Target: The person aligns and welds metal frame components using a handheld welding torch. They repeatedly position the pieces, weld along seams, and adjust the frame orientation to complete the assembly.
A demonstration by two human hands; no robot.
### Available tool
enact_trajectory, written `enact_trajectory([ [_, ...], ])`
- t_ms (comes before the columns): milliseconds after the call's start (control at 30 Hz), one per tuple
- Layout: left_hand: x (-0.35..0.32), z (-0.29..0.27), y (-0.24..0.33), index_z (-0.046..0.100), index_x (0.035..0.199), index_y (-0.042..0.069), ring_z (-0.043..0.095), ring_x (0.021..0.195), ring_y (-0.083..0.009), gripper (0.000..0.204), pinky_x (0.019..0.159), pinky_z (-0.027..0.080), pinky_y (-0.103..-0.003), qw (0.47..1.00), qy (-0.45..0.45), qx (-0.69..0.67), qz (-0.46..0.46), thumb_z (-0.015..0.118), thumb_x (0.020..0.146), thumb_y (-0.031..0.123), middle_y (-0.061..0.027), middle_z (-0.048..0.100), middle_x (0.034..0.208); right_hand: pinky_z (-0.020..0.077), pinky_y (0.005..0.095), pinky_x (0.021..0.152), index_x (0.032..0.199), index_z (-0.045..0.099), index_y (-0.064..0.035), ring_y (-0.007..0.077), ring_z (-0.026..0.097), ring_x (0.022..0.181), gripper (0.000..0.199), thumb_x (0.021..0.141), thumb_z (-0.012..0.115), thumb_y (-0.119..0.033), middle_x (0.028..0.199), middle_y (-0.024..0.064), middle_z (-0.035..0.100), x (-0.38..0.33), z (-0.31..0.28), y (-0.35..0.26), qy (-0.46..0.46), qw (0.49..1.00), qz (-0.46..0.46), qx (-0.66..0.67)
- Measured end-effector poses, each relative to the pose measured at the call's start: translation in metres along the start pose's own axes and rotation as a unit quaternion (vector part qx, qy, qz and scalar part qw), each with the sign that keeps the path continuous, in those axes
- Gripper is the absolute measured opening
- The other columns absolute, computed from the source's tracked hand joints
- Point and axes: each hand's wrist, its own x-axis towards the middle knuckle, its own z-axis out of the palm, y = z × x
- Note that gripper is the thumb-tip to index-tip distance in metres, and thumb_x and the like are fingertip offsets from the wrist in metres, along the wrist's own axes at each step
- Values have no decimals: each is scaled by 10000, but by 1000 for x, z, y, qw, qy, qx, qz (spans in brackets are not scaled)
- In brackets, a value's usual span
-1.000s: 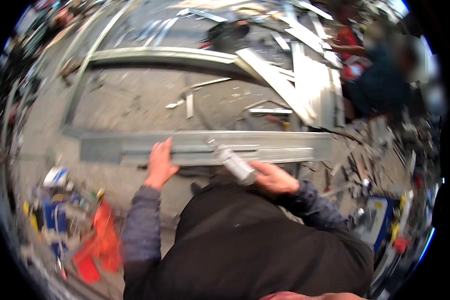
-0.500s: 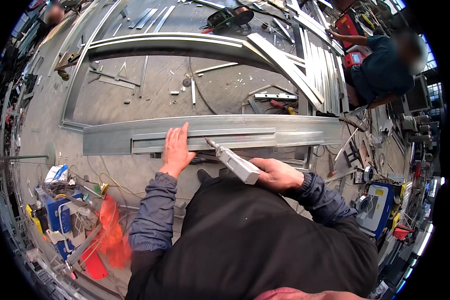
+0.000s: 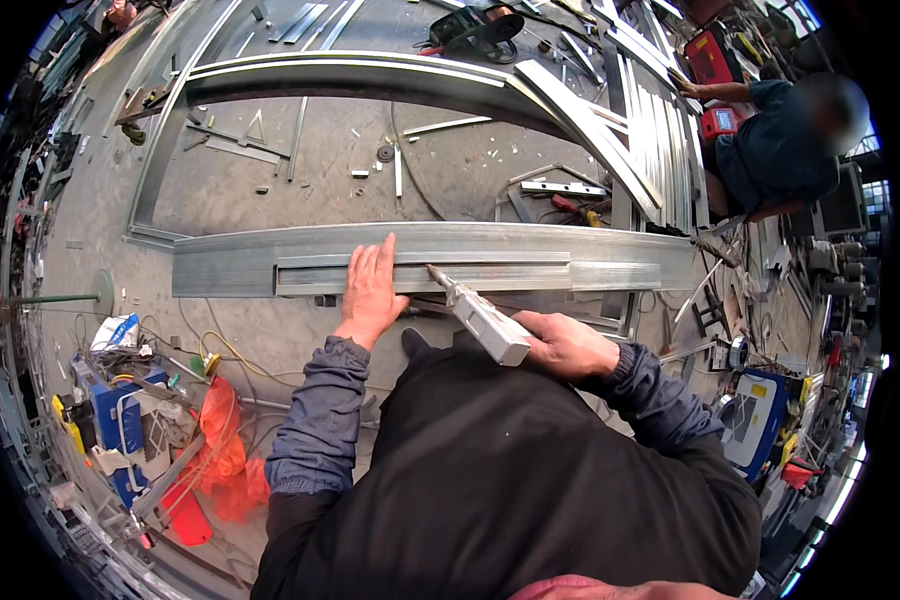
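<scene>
A long galvanized metal beam [image 3: 230, 272] lies across in front of me, with a narrower metal channel [image 3: 310, 276] on it. My left hand [image 3: 372, 295] rests flat on the channel, fingers stretched out and pointing away from me. In my right hand [image 3: 568, 345] is a grey welding gun [image 3: 485, 325] with a boxy body and a slim pointed nozzle. Its nozzle tip is at the channel, just right of my left fingers. I cannot tell whether the tip touches the metal.
Beyond the beam, a large metal frame [image 3: 350, 72] stands over a floor with offcuts. A co-worker [image 3: 780, 150] is at the far right beside stacked metal strips [image 3: 655, 140]. Blue-and-white machines [image 3: 755, 415] flank me; orange netting [image 3: 222, 430] and cables lie at left.
The whole view has shifted slightly to the right. The welding gun's tip has moved a little farther away from me across the channel. My left hand keeps about the same place on it.
</scene>
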Motion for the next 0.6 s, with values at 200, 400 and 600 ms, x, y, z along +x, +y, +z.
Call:
enact_trajectory([
  [200, 2, 0, 0, 305, 1721, 57, 529, 1472, -326, 1247, 1371, 276, -499, 1000, 1, 9, 0, 990, 692, 225, -174, 623, 1455, 562, 510, 934, 1347, 640, -24, 484, 722, 1104, 454, 1138, 560, -419, 1148, 282, 762, 1, 2, 2, 4, 1000, -11, -14],
  [400, 8, -9, 7, 309, 1713, 46, 602, 1397, -276, 1280, 1413, 159, -528, 998, -18, 53, 2, 1015, 675, 294, -127, 676, 1364, 555, 533, 914, 1301, 630, -18, 506, 707, 1093, 453, 1149, 553, -438, 1128, 291, 749, 0, 1, 5, 2, 1000, -9, -17],
  [600, 11, -14, 8, 317, 1705, 34, 646, 1303, -253, 1301, 1412, 121, -566, 996, -22, 81, 5, 1031, 660, 335, -93, 695, 1251, 553, 540, 926, 1317, 634, -23, 501, 710, 1112, 459, 1156, 541, -444, 1156, 289, 749, 1, 2, 8, 10, 1000, -21, -16],
])
